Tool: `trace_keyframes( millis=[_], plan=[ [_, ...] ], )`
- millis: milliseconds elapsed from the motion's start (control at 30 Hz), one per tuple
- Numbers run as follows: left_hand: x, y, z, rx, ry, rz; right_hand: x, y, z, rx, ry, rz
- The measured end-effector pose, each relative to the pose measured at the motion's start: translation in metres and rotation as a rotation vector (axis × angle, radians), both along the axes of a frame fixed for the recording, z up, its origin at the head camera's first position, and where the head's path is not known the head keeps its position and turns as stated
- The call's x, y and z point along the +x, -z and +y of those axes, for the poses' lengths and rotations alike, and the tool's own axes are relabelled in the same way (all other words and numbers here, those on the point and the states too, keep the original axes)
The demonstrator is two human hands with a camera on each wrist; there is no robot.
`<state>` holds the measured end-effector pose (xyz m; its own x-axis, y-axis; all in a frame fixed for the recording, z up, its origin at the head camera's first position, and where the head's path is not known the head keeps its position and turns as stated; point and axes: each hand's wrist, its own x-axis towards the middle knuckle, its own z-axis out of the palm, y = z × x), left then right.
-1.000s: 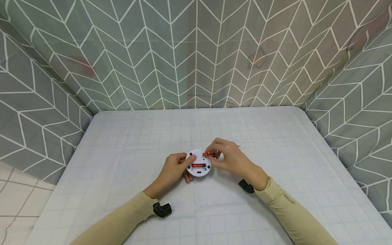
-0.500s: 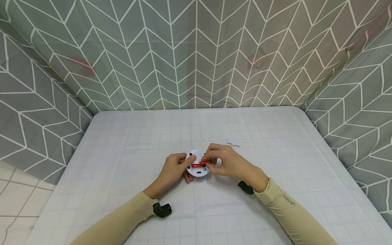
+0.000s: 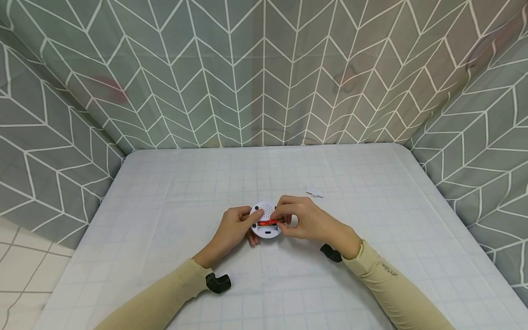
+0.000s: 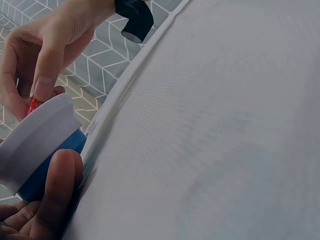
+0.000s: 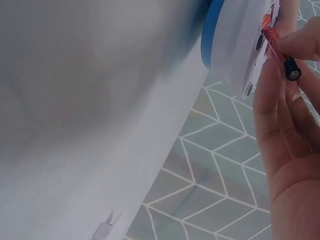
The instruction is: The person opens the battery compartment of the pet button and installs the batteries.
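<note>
My left hand grips a round white device by its left side, thumb on the face with the speaker holes. A blue band runs round its far side in the left wrist view. Between thumb and fingers, my right hand pinches a red battery with a black end. This battery slants, its inner end at the device's battery compartment and its black end sticking out towards my palm. Red shows in the compartment too, where another battery lies, partly covered by the held one.
A small white battery cover lies on the table beyond my right hand. The white cloth-covered table ends at a patterned grey curtain on the far side and both flanks. Black wrist cameras sit on both wrists.
My right hand has brought the battery down and left, from above the device onto the compartment. The battery cover, nearly hidden before, shows behind the hand. The left hand has stayed still.
</note>
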<state>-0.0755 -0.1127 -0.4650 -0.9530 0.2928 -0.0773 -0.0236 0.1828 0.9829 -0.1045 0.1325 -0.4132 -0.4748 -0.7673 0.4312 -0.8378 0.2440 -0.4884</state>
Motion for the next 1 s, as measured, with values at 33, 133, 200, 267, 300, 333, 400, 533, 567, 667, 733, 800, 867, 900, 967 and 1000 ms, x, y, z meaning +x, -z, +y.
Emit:
trace_keyframes(
  millis=[33,133,200,267,300,333,400,533,567,667,733,800,867,900,967,1000],
  plan=[
    [0.0,0.0001,-0.0001,0.0,0.001,-0.001,0.0002,0.0,0.0,0.0,-0.001,-0.001],
    [0.0,0.0006,-0.0001,-0.003,0.001,0.002,0.0009,-0.0004,-0.0001,-0.002,-0.001,-0.008],
    [0.0002,0.0008,-0.0003,-0.005,0.002,0.004,0.0015,-0.0008,0.0,-0.001,-0.001,-0.012],
    [0.0004,0.0007,-0.0003,-0.005,0.002,0.006,0.0021,-0.0014,0.0,-0.001,-0.002,-0.014],
    [0.0005,0.0006,-0.0004,-0.004,0.002,0.007,0.0021,-0.0012,-0.0001,-0.003,-0.005,-0.014],
    [0.0006,0.0006,-0.0004,-0.003,0.002,0.006,0.0023,-0.0012,-0.0001,-0.004,-0.006,-0.013],
    [0.0006,0.0006,-0.0004,0.0,0.0,0.003,0.0024,-0.0011,-0.0003,-0.008,-0.012,-0.013],
    [0.0005,0.0009,-0.0003,0.002,-0.002,-0.004,0.0027,-0.0006,-0.0007,-0.014,-0.028,-0.017],
    [0.0004,0.0009,-0.0002,0.002,-0.002,-0.004,0.0027,-0.0006,-0.0009,-0.014,-0.031,-0.018],
    [0.0003,0.0011,0.0,0.003,-0.001,-0.005,0.0032,-0.0009,-0.0012,-0.014,-0.037,-0.02],
    [0.0002,0.0011,0.0002,0.004,-0.002,-0.004,0.0039,-0.0015,-0.0015,-0.012,-0.038,-0.019],
    [0.0002,0.0012,0.0002,0.005,-0.004,-0.004,0.0045,-0.002,-0.0019,-0.008,-0.037,-0.02],
    [0.0001,0.0011,0.0001,0.005,-0.005,-0.001,0.0051,-0.0027,-0.0024,-0.005,-0.036,-0.02],
    [0.0001,0.001,0.0001,0.007,-0.005,0.0,0.0053,-0.0028,-0.0025,-0.004,-0.035,-0.022],
    [0.0001,0.0008,0.0001,0.007,-0.002,0.004,0.0058,-0.0033,-0.0028,-0.004,-0.036,-0.026],
    [0.0001,0.0008,0.0,0.006,-0.002,0.006,0.0058,-0.0033,-0.0028,-0.005,-0.036,-0.028]
  ],
)
